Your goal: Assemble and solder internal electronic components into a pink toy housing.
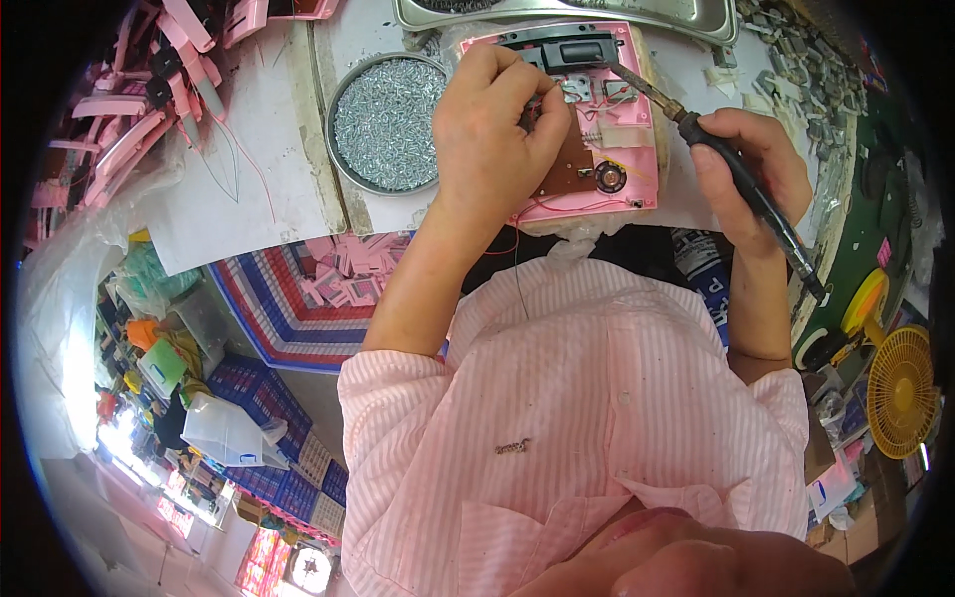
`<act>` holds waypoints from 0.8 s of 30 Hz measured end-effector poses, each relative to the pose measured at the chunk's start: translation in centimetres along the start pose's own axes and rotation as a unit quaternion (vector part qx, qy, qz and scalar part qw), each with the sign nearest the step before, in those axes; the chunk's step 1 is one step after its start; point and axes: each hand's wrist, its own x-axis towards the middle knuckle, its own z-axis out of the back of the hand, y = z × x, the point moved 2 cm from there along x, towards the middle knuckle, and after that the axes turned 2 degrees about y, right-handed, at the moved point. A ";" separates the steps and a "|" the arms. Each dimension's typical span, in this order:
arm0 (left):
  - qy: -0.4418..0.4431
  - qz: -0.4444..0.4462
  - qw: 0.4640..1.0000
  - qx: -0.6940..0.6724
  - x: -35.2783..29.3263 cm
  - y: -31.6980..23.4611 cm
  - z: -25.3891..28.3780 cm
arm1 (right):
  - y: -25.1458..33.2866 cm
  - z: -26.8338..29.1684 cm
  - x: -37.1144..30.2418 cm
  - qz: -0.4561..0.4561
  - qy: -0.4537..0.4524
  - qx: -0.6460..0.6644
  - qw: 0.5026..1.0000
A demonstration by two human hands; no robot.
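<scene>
A pink plastic casing (642, 164) lies on the worktable, with a brown circuit board (569, 171), a small round speaker (610, 177) and thin red wires inside. Along its far edge sits a black plastic part (572, 52). My left hand (502, 134) is closed in a pinch over the casing's left side; whatever its fingertips hold is hidden. In my right hand (756, 169) is a soldering iron (741, 169) with a black handle. Its tip points left and away, close to the right end of the black part.
Left of the casing stands a round metal dish (333, 149) full of small screws. Pink casings with wires (124, 149) pile up at the far left. A metal tray (567, 18) lies beyond, and small metal parts (786, 75) spread to the right. Below is a striped basket (274, 328) of pink pieces.
</scene>
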 end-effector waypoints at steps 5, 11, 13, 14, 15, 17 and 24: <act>0.000 -0.005 1.000 0.012 0.3 -0.1 -0.2 | 0.0 -0.2 0.1 0.028 0.006 -0.018 0.999; -0.055 0.041 0.996 -0.064 0.4 0.6 0.3 | -0.3 -0.2 0.0 0.036 -0.055 -0.004 0.998; -0.017 0.118 0.991 -0.053 1.0 -0.6 0.8 | -1.1 0.0 -0.6 0.021 -0.074 0.010 0.997; -0.004 0.112 0.993 -0.047 1.0 -0.7 0.8 | -1.3 0.1 -0.8 0.015 -0.084 0.018 0.996; 0.009 0.105 0.994 -0.040 1.0 -0.8 0.8 | -1.3 0.0 -0.9 0.015 -0.085 0.031 0.996; 0.023 0.078 0.996 -0.031 0.9 -0.8 0.7 | -1.0 0.0 -1.2 0.010 -0.091 0.030 0.995; 0.043 0.040 0.998 0.019 1.0 -1.1 0.4 | -0.9 0.7 -2.3 -0.005 -0.110 0.025 0.994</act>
